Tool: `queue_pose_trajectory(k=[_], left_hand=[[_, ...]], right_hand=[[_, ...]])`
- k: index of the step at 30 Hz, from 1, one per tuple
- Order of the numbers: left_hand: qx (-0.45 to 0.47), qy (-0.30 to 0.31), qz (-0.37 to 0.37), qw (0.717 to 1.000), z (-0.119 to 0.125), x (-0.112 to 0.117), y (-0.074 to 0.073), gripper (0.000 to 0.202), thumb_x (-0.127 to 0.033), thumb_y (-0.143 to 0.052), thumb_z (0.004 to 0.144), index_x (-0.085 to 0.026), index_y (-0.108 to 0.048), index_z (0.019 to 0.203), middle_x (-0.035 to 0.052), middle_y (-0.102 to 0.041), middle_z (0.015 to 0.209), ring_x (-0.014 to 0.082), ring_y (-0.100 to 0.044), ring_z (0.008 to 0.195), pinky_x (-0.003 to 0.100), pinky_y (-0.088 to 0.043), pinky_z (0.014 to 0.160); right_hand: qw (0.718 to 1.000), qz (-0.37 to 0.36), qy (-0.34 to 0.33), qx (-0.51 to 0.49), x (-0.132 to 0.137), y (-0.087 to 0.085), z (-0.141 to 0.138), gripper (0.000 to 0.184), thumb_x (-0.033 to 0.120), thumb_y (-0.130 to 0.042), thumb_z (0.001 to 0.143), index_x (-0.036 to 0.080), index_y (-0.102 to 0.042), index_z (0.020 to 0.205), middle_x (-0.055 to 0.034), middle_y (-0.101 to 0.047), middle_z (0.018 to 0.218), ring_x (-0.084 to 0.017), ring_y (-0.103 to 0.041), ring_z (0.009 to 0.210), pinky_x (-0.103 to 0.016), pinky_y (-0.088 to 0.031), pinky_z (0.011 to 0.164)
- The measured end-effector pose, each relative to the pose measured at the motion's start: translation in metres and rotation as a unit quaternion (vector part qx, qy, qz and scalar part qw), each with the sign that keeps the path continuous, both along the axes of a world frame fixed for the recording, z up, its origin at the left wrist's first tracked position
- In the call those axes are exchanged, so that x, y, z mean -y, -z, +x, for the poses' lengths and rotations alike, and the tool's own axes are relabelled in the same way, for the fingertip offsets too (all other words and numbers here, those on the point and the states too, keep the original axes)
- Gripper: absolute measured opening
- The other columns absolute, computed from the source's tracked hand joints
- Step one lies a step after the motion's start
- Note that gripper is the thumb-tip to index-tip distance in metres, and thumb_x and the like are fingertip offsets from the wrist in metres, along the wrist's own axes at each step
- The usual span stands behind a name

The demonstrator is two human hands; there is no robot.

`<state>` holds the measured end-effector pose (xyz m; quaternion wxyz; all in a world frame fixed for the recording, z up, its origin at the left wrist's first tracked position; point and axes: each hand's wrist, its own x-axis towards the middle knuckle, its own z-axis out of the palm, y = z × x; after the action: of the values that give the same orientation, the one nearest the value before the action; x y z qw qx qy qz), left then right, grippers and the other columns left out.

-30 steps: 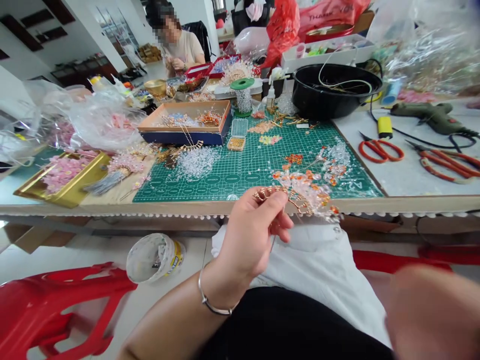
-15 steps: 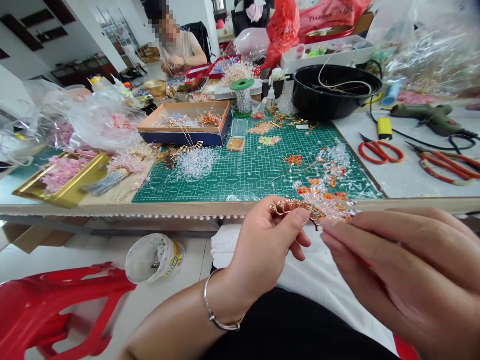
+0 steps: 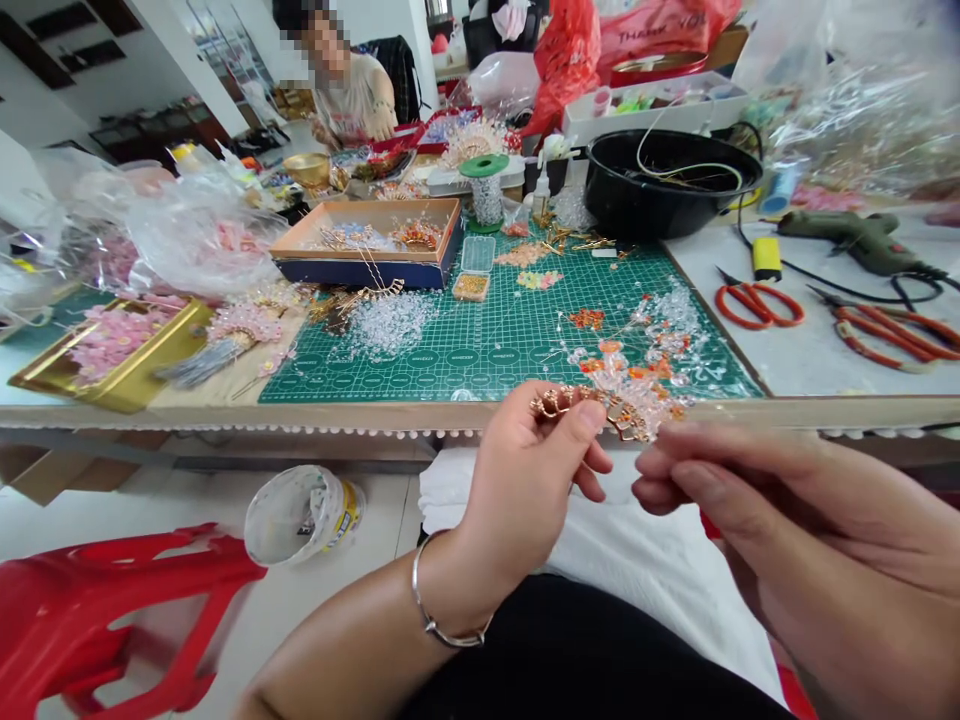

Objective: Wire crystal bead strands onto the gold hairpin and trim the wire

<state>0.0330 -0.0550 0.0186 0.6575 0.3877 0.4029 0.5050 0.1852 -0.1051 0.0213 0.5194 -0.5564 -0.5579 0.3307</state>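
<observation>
Between the thumb and fingers of my left hand (image 3: 525, 490) is a gold hair ornament (image 3: 626, 395) set with clear and orange beads. Its scalloped gold band pokes out past my fingers, and the beaded sprays fan out to the right. Close to its right end, my right hand (image 3: 810, 530) is closed in a pinch, slightly blurred. What sits between those fingertips, if anything, is too small to make out. Beyond the ornament, orange beads (image 3: 586, 319) and a pile of clear beads (image 3: 386, 325) lie on the green cutting mat (image 3: 480, 372).
Orange-handled scissors (image 3: 759, 305), pliers (image 3: 892, 330) and a glue gun (image 3: 847, 235) lie at right. A black basin (image 3: 671, 195) and an open box (image 3: 367, 270) stand farther back. Left below are a bucket (image 3: 300, 515) and red stool (image 3: 127, 600). Another person (image 3: 352, 95) sits across the table.
My right hand has drawn slightly away from the ornament's beaded end and turned, its thumb now showing. My left hand has shifted a little left with the ornament.
</observation>
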Motion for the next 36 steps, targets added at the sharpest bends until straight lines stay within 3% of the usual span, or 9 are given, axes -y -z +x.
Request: queue_pose_trajectory(k=[5,11,14,18,21,25,30,36], left_hand=[[-0.019,0.014,0.008,1.000,-0.002,0.004,0.004,0.024,-0.041,-0.066,0.090,-0.019,-0.056,0.090,-0.0031,-0.061,0.065,0.0100,-0.057,0.052,0.024,-0.048,0.052],[-0.036,0.017,0.008,0.999,-0.003,0.004,0.001,0.026,-0.042,-0.066,0.089,-0.019,-0.056,0.089,-0.0033,-0.060,0.066,0.0089,-0.056,0.053,0.023,-0.046,0.052],[-0.053,0.010,0.020,0.998,-0.004,0.005,-0.003,0.025,-0.041,-0.065,0.091,-0.018,-0.056,0.088,-0.0031,-0.060,0.067,0.0082,-0.055,0.053,0.022,-0.046,0.054],[-0.076,-0.001,0.034,0.997,-0.005,0.006,-0.006,0.022,-0.039,-0.065,0.091,-0.019,-0.056,0.089,-0.0032,-0.060,0.068,0.0083,-0.056,0.055,0.021,-0.046,0.055],[-0.075,-0.003,0.031,0.997,-0.005,0.007,-0.007,0.021,-0.037,-0.064,0.092,-0.018,-0.056,0.089,-0.0029,-0.060,0.068,0.0085,-0.056,0.055,0.021,-0.046,0.054],[-0.051,0.004,0.031,0.998,-0.005,0.008,-0.008,0.022,-0.038,-0.065,0.091,-0.018,-0.057,0.089,-0.0034,-0.060,0.066,0.0076,-0.055,0.055,0.020,-0.046,0.054],[0.018,0.025,0.018,0.999,-0.007,0.007,-0.007,0.020,-0.035,-0.068,0.090,-0.019,-0.056,0.088,-0.0050,-0.061,0.062,0.0063,-0.055,0.051,0.018,-0.042,0.050],[0.043,0.025,-0.005,0.999,-0.005,0.005,-0.011,0.021,-0.032,-0.068,0.089,-0.019,-0.053,0.085,-0.0055,-0.062,0.059,0.0045,-0.049,0.043,0.017,-0.036,0.042]], right_hand=[[0.993,0.026,-0.097,-0.056,-0.005,-0.003,-0.006,0.016,0.027,-0.069,0.092,0.036,-0.072,0.105,0.0043,-0.072,0.092,-0.011,-0.069,0.078,-0.014,-0.056,0.067],[0.995,0.026,-0.089,-0.022,-0.005,-0.007,-0.002,0.013,0.030,-0.069,0.091,0.034,-0.072,0.103,0.0024,-0.071,0.082,-0.011,-0.067,0.070,-0.013,-0.051,0.054],[0.986,-0.034,-0.136,-0.094,-0.012,-0.013,-0.002,0.006,0.034,-0.072,0.088,0.027,-0.071,0.086,0.0020,-0.063,0.063,-0.011,-0.059,0.052,-0.015,-0.044,0.041],[0.963,-0.153,-0.141,-0.169,-0.019,-0.016,-0.004,0.032,0.047,-0.074,0.083,0.021,-0.062,0.068,0.0041,-0.046,0.046,-0.007,-0.037,0.036,-0.015,-0.028,0.031],[0.978,-0.159,-0.095,-0.101,-0.019,-0.017,-0.005,0.036,0.053,-0.073,0.082,0.020,-0.063,0.068,0.0040,-0.045,0.048,-0.006,-0.030,0.037,-0.016,-0.023,0.029],[0.996,-0.067,-0.053,0.038,-0.018,-0.024,-0.008,0.030,0.048,-0.070,0.083,0.023,-0.065,0.067,0.0046,-0.046,0.048,-0.006,-0.034,0.037,-0.015,-0.024,0.028],[0.988,0.029,0.003,0.152,-0.021,-0.032,-0.012,0.026,0.038,-0.064,0.084,0.025,-0.063,0.061,0.0051,-0.057,0.051,-0.008,-0.049,0.041,-0.014,-0.039,0.035],[0.977,0.023,0.027,0.210,-0.022,-0.027,-0.011,0.025,0.039,-0.058,0.086,0.026,-0.066,0.067,0.0034,-0.065,0.061,-0.012,-0.059,0.047,-0.020,-0.041,0.035]])
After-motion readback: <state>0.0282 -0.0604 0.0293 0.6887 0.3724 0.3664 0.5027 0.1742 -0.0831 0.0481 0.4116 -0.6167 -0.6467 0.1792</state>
